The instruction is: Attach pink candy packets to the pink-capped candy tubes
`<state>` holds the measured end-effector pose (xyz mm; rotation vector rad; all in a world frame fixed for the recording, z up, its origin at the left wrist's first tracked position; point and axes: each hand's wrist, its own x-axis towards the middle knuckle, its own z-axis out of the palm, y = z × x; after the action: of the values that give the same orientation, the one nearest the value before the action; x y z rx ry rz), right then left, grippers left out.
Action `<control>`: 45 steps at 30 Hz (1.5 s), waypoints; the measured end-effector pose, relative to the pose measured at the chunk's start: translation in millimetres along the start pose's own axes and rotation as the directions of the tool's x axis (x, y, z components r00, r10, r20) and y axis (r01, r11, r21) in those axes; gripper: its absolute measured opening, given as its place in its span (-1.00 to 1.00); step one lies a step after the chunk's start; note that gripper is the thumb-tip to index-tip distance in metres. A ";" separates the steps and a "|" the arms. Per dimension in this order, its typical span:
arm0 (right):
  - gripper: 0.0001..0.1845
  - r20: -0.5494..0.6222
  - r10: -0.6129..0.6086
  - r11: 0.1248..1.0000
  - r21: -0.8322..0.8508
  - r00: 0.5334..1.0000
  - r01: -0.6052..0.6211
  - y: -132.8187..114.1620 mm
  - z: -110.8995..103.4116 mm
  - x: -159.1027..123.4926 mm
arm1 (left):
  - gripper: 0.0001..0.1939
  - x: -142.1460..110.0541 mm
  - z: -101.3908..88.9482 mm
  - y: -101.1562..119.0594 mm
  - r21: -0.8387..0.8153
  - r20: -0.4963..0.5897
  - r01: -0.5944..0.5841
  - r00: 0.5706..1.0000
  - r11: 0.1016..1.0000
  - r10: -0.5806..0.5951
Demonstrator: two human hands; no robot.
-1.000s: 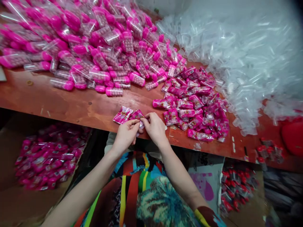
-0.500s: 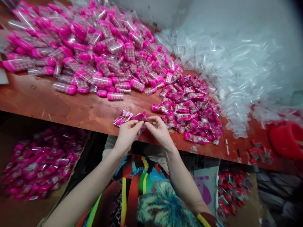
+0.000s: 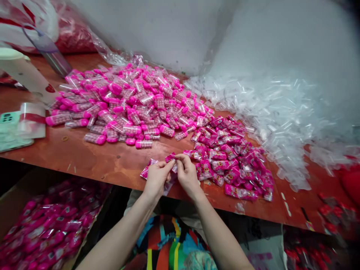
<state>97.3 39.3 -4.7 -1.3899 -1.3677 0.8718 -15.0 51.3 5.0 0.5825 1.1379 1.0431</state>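
Close to the table's front edge, my left hand (image 3: 157,177) and my right hand (image 3: 188,177) meet, thumbs and fingertips pinching a small pink printed wrapper (image 3: 170,157). Its clear lower part (image 3: 168,187) hangs between my palms; my fingers hide most of it. Another pink wrapper (image 3: 145,171) lies on the table just left of my left hand, partly covered by it. To the right of my right hand spreads a heap of pink wrapped packets (image 3: 229,165). Beyond my hands lies a large pile of clear, pink-capped bottles (image 3: 135,112) filled with small pale pink balls.
Clear plastic tubes (image 3: 270,120) are heaped at back right. Red-capped pieces (image 3: 336,212) lie at far right. A cardboard box of pink packets (image 3: 56,228) sits below the table at left. A metal flask (image 3: 53,52), white container (image 3: 28,75) and phone (image 3: 11,131) stand or lie at left.
The camera has tilted up, bringing the flask, phone and wall into view. Both hands keep pinching the pink wrapper, with small shifts of the fingers and wrapper.
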 end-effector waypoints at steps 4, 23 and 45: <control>-0.74 0.017 -0.174 0.966 -0.193 0.985 0.174 1.1 5.4 15.5 | -0.61 10.1 -0.4 10.6 -0.057 0.026 0.038 0.999 0.998 -0.037; -0.66 -0.002 0.099 0.805 -0.588 0.995 -0.081 14.1 -6.2 104.9 | -0.64 13.4 -17.3 39.5 -0.326 -0.003 0.147 0.988 0.934 -0.157; -0.47 -0.083 0.392 0.851 0.411 0.916 -0.327 -16.0 -43.5 -54.8 | -0.76 -21.1 13.9 -0.3 -0.432 0.138 0.370 0.928 0.822 -0.346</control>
<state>127.6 -22.6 15.3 -1.3841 -0.7574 1.1764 -3.2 34.0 19.1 0.0163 0.8693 0.9114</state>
